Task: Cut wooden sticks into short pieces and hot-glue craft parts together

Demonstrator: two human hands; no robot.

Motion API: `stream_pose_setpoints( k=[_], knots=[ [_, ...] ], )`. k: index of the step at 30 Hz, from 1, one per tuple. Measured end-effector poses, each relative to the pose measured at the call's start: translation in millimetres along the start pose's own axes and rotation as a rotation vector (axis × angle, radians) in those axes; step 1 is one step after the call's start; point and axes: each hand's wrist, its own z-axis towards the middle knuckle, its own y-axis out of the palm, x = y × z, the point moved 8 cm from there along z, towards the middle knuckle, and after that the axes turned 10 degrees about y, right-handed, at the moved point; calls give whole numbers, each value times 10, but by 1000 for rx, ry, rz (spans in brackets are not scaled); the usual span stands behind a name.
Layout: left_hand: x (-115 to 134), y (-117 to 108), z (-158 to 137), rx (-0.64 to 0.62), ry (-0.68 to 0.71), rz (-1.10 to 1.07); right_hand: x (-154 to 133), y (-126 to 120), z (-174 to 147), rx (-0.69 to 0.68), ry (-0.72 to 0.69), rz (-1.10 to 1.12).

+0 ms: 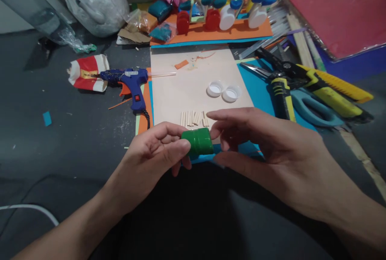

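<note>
My left hand is closed round one end of a small green cylinder, which lies sideways above the near edge of the paper. It looks like two bottle caps joined together, though I cannot be sure. Close to its other end, my right hand has its fingers and thumb apart, and nothing shows between them. Just beyond the cylinder, several short wooden sticks lie in a row on the pale paper sheet. Two white bottle caps sit hollow side up farther back.
A blue glue gun rests at left, its nozzle on a red-and-white wrapper. Pliers and blue-handled scissors lie at right. Small cap-and-stick models stand on orange card behind. A plastic bottle leans at the back left.
</note>
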Motion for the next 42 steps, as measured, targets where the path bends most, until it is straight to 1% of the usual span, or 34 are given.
stream_pose_setpoints(
  k=[3, 6, 9, 12, 19, 23, 26, 30, 33, 35, 38, 42],
  knots=[
    [-29, 22, -4, -21, -22, -34, -36, 4, 1, 0, -31, -29],
    [-2, 39, -9, -31, 11, -55, -37, 19, 3, -7, -11, -15],
    [60, 11, -22, 13, 60, -21, 9, 25, 8, -9, 57, 27],
    [95, -10, -35, 53, 68, 23, 47, 29, 8, -11, 99, 53],
    [136, 2, -16, 55, 117, 58, 74, 37, -8, -1, 100, 51],
    [90, -12, -10, 33, 85, 72, 93, 23, 2, -24, 113, 78],
    [34, -18, -8, 13, 37, 28, 92, 7, 15, -35, 105, 115],
    [-16, 0, -10, -5, -3, -28, 76, 35, 15, -43, 89, 86],
    [0, 18, -19, -5, 12, -45, 87, 55, 8, -44, 121, 90],
    [41, 6, -24, 25, 47, -38, 105, 51, 7, -44, 154, 122],
    [85, -19, -32, 72, 69, 21, 134, 47, 8, -56, 197, 161],
    [108, -17, -32, 78, 82, 72, 160, 61, 13, -68, 216, 177]
  ],
)
